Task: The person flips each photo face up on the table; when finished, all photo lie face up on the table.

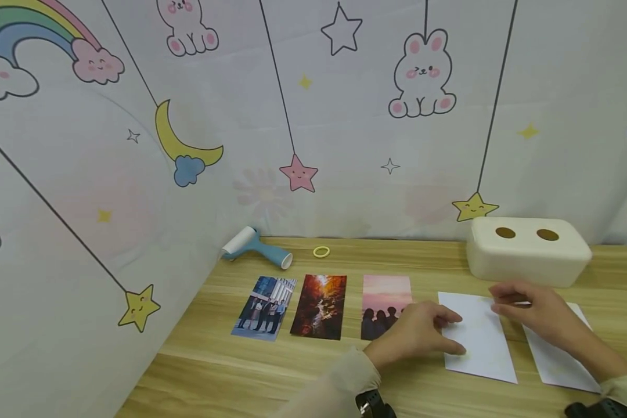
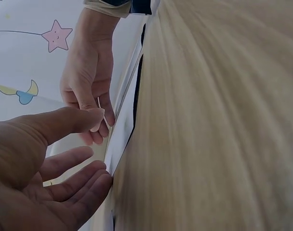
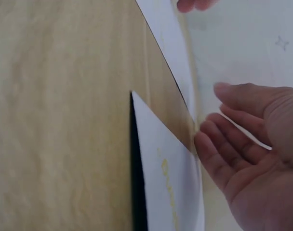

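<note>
In the head view a white card [image 1: 478, 342] lies face-blank on the table between both hands. The left hand [image 1: 422, 332] is over its left side, thumb near the lower edge and fingers near the upper part. In the left wrist view that hand's [image 2: 55, 168] fingers are relaxed and spread, tips by the card's [image 2: 121, 137] edge. The right hand [image 1: 546, 316] hovers at the card's upper right corner. Loosely bent fingers show on the right hand [image 3: 255, 144] in the right wrist view, with nothing between them. Beneath its forearm lies a second white card [image 3: 168, 187], faint yellow marks on it.
Left of the hands lie a group photo [image 1: 263, 310], an autumn forest photo [image 1: 319, 307] and a pink sunset photo [image 1: 386, 290], partly covered. Behind them are a blue-handled lint roller [image 1: 256, 247] and a yellow ring [image 1: 321, 252]. A cream box [image 1: 528, 255] stands back right, before a printed curtain [image 1: 345, 116].
</note>
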Demonstrator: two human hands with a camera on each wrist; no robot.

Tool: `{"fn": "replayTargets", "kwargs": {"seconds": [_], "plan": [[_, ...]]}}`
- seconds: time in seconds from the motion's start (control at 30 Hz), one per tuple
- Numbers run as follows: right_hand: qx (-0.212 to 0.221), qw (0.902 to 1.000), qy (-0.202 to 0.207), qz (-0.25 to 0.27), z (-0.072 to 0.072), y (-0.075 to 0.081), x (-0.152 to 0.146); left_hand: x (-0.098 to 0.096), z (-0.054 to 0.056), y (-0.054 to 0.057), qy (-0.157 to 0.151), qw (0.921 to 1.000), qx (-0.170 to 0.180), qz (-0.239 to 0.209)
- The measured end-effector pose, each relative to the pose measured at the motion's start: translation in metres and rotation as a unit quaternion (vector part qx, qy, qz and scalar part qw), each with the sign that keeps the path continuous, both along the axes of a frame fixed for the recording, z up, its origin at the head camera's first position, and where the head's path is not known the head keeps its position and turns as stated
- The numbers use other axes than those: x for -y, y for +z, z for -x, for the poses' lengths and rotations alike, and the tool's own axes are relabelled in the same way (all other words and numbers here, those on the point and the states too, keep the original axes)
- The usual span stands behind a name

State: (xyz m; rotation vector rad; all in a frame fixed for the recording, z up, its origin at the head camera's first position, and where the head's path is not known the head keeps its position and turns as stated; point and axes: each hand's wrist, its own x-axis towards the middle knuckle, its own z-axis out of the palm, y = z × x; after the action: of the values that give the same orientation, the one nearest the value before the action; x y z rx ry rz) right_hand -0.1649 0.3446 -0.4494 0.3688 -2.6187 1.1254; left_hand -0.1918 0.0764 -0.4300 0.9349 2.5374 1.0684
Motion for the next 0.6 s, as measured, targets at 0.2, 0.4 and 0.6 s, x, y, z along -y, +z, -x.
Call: {"fn": "replayTargets", "kwargs": {"seconds": [0.2,0.4,0.6], "plan": [[0.051,0.9985,-0.011,-0.014,-0.0006,-0.0019,-0.0006,-0.0022,-0.0037,-0.0003,-0.027,0.9979,-0.045,0.039],[0.074,0.9969,-0.012,-0.021,0.0007,-0.0017,-0.0015,-0.0034,-0.0043,-0.0014,-0.063,0.9873,-0.12,0.082],[0.076,0.9968,-0.013,-0.022,-0.0005,-0.0015,-0.001,-0.0031,-0.0055,-0.0031,-0.076,0.9793,-0.147,0.116]]}}
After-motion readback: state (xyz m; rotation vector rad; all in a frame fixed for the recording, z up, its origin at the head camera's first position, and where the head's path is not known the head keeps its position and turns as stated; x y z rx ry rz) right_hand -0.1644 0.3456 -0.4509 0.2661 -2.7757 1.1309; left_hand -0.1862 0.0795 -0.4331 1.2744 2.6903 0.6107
